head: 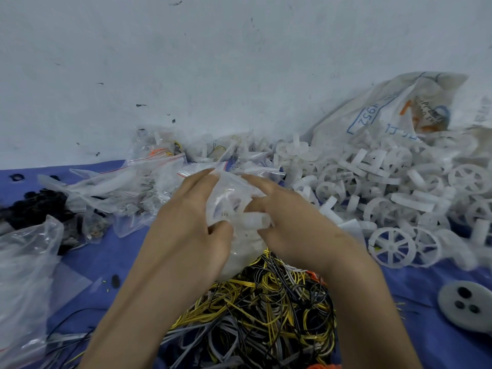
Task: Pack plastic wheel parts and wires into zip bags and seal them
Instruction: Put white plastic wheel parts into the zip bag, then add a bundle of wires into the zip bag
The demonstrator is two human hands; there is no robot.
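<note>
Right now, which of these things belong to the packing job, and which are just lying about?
Part of the job: the zip bag, gripped by the left hand and right hand; white plastic wheels heaped at right; tangled wires in front; filled zip bags behind.
Lying about: grey disc with holes; black parts at left; printed sack; loose clear bag at left.

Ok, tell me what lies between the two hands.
Head view: a clear zip bag with white parts inside, gripped by the left hand and right hand.
</note>
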